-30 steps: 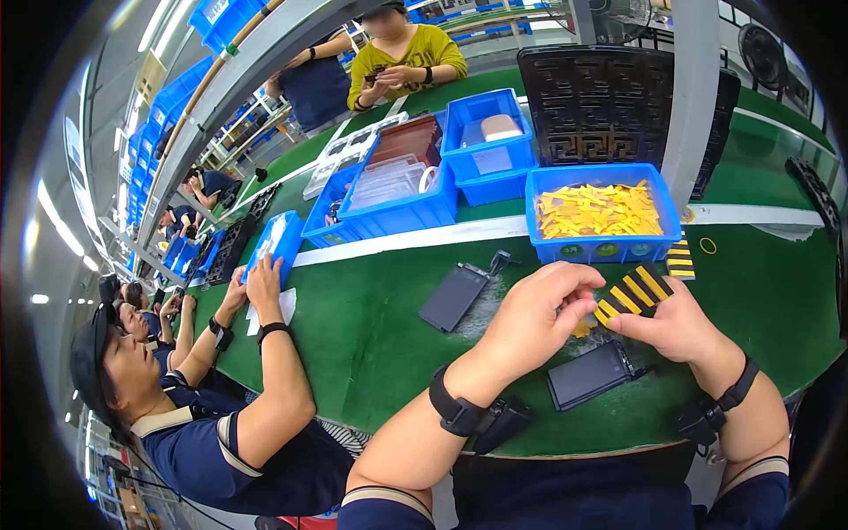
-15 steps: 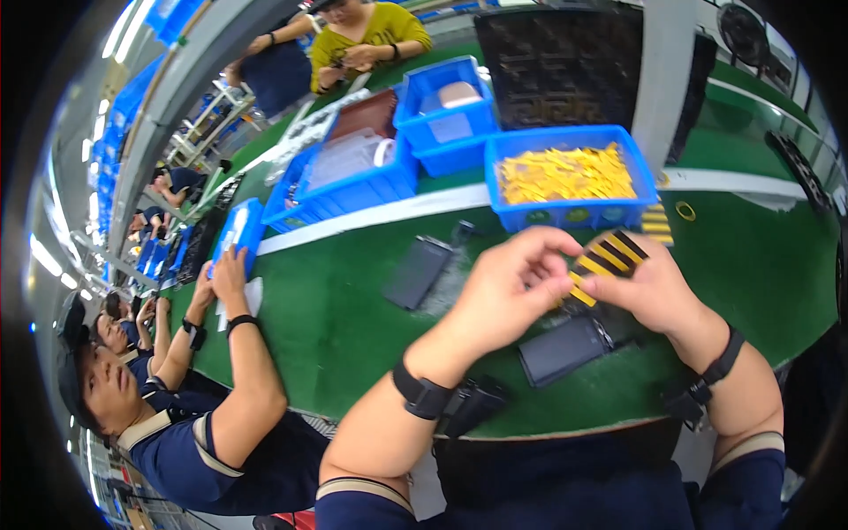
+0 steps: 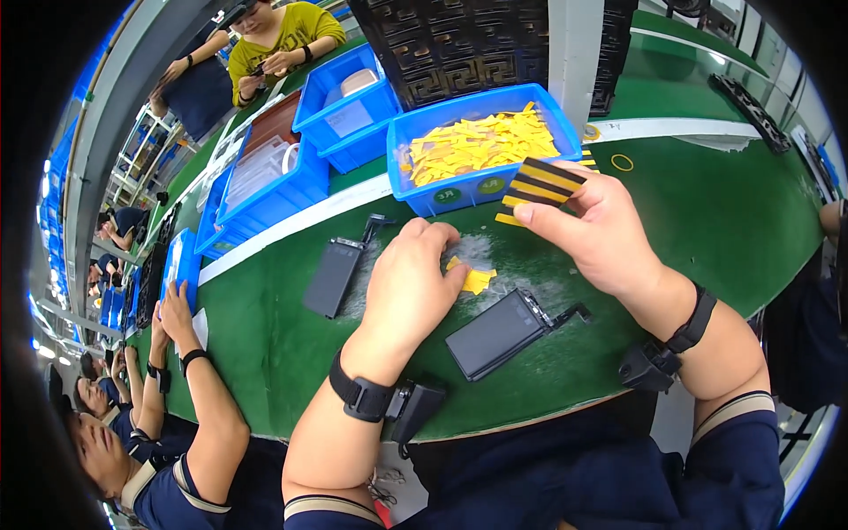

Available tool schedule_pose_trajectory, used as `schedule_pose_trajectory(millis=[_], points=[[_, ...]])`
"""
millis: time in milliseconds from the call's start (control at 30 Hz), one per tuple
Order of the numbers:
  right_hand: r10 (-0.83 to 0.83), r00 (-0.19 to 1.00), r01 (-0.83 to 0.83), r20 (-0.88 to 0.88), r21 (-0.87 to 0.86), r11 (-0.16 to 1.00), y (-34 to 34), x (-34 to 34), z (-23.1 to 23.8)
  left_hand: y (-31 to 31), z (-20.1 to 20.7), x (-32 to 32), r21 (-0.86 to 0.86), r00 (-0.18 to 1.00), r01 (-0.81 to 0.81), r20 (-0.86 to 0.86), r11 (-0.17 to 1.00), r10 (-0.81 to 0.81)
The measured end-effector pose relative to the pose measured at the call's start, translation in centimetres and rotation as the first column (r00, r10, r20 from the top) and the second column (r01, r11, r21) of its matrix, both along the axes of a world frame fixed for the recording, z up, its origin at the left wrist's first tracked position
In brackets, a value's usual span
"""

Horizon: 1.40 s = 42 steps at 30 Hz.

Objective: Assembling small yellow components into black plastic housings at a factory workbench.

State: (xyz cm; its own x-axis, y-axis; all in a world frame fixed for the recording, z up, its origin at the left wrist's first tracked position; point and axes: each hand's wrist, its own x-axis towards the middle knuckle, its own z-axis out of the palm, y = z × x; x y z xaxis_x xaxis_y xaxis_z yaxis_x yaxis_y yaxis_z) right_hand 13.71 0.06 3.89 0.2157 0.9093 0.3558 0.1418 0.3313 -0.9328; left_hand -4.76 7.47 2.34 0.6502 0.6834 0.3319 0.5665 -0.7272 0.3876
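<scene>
My right hand (image 3: 605, 225) grips a small sheet with black and yellow stripes (image 3: 541, 187) between thumb and fingers, raised before the front corner of a blue bin. My left hand (image 3: 411, 278) is low over the green table, back up, its curved fingers and thumb apart. Beside its thumb lies a little pile of yellow strips (image 3: 479, 281). A dark flat battery-like block (image 3: 497, 334) with a short connector tail lies between my hands, on the near side. A similar block (image 3: 334, 278) is left of my left hand.
Yellow strips (image 3: 486, 148) fill the blue bin (image 3: 397, 168) ahead. More blue bins (image 3: 309, 181) stand at the left, beside a pale table strip. A yellow ring (image 3: 623, 162) lies at the right. A co-worker's hands (image 3: 172, 314) touch a blue tray (image 3: 181, 265).
My hands have moved apart from the striped sheet they were both at. My left hand has gone down to the table, where the yellow strips now show. The view has shifted right.
</scene>
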Motion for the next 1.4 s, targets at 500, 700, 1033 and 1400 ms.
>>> schedule_pose_trajectory(millis=[500,700,1033,1400], points=[[-0.109,0.968,0.098,0.225,0.06,0.993,-1.0,-1.4,0.8,-2.7,1.1,0.5,-0.681,0.873,0.334,0.484,0.652,0.058],[-0.134,0.962,0.11,0.236,0.114,0.987,-1.0,-1.4,0.7,-3.0,1.4,0.7,-0.719,0.764,0.492,0.627,0.491,0.151],[-0.183,0.921,0.114,0.344,0.212,0.971,-0.6,-1.1,0.2,-3.1,1.4,0.7,-0.717,0.773,0.468,0.615,0.516,0.154],[-0.387,0.773,0.176,0.503,0.417,0.892,-0.2,-1.8,0.1,-3.5,1.6,0.7,-0.623,0.901,0.284,0.434,0.729,0.021]])
